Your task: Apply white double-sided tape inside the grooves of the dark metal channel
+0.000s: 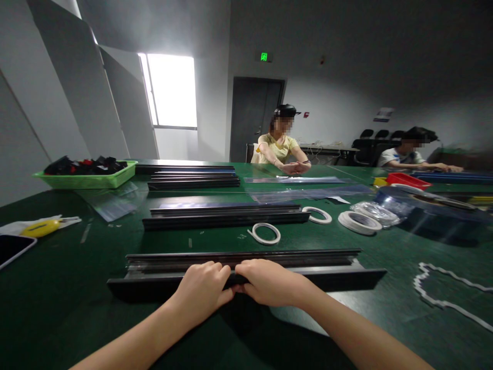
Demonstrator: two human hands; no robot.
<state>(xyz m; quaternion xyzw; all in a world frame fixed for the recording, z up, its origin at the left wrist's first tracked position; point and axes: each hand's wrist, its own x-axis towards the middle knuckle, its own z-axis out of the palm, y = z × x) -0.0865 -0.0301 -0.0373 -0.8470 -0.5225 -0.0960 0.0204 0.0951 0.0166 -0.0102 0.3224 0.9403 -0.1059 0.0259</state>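
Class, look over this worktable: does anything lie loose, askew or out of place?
Yes. A white crinkled strip trails loose across the green table at right, looking like discarded scrap. The black rails under both hands lie straight.

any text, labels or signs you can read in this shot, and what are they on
Green lit exit sign above the dark door: one glowing symbol, too blurred to read.
Notice on the far wall: too small to read.
Yellow object on the table's left: no legible print.
Tape rolls, the green basket and the black strips under the left hand and right hand: no readable text.
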